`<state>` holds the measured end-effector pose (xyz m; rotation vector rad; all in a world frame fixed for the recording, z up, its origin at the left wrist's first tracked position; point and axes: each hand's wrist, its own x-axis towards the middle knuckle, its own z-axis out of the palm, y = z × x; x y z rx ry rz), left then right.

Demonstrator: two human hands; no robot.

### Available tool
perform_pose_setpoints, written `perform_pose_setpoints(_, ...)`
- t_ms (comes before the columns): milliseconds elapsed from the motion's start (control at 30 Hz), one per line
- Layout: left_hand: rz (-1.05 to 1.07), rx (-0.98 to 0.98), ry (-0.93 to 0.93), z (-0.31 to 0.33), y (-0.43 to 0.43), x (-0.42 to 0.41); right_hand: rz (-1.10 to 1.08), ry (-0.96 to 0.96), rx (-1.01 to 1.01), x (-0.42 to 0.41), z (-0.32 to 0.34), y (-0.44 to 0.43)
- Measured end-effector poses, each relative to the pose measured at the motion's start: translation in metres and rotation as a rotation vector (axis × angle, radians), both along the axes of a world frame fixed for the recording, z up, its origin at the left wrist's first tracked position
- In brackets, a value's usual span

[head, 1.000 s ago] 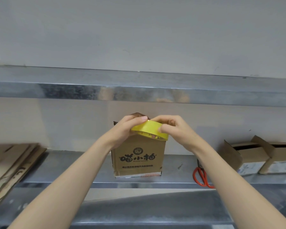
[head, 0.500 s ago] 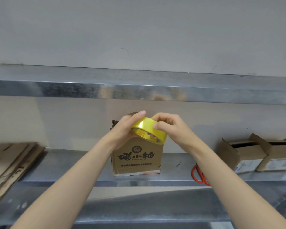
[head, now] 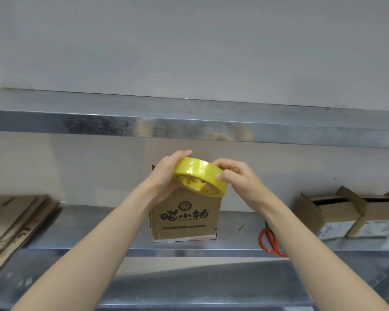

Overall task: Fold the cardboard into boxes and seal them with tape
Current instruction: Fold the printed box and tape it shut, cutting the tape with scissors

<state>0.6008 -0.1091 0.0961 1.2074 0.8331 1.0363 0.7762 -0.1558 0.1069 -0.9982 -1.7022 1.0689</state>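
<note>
From the head view, my left hand [head: 164,178] and my right hand [head: 240,180] hold the tape [head: 200,173] between them. The left fingers curl round its left side. The right thumb presses on the yellow band, with the other fingers bent over the top. The roll is tilted, its hole turned toward me and down. Its core carries orange print that I cannot read.

The tape is just above the top of the box [head: 184,218]; I cannot tell whether they touch. The box stands upright at the front edge of the shelf [head: 94,230], about midway along it. Its front reads 喵小柚 in black, with a round logo above. The finer lines below are too small to read, and a red-printed strip runs along the bottom edge.

Red scissors [head: 270,242] lie at the front edge to the right of the box, partly behind my right forearm. Further right stand two open boxes [head: 323,213], side by side, with white labels I cannot read. Flat cardboard [head: 14,221] is stacked at the left end. An upper shelf [head: 76,117] runs above.
</note>
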Motion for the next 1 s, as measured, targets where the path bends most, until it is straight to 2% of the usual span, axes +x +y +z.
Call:
perform_pose_setpoints(100, 0.094, 0.123, 0.154, -0.001, 0.003, 0.003, -0.068, 0.023, -0.026, -0.005, -0.002, 0.001)
perform_pose_setpoints(167, 0.05, 0.244, 0.255, 0.001, 0.002, 0.003, -0.129, 0.013, -0.039, -0.008, -0.002, 0.001)
perform_pose_setpoints(300, -0.062, 0.34, 0.275, 0.002, -0.004, 0.005, -0.149, -0.004, -0.042, -0.009, -0.003, -0.001)
perform_pose_setpoints(533, -0.103, 0.153, 0.087, 0.004, -0.01, 0.003, -0.003, -0.031, 0.002, 0.007, 0.001, -0.007)
perform_pose_setpoints(733, -0.082, -0.034, -0.063, 0.002, -0.013, 0.008, -0.003, 0.035, -0.013, 0.007, 0.001, -0.01)
perform_pose_setpoints(800, -0.006, 0.064, 0.035, 0.0, -0.01, 0.012, -0.079, 0.042, -0.044, 0.001, 0.001, -0.011)
perform_pose_setpoints(867, 0.04, 0.249, 0.229, 0.001, -0.009, 0.016, -0.188, 0.001, -0.059, -0.005, -0.001, -0.01)
perform_pose_setpoints(1000, -0.066, 0.389, 0.464, 0.001, -0.015, 0.021, -0.259, -0.038, -0.104, -0.013, -0.003, -0.009)
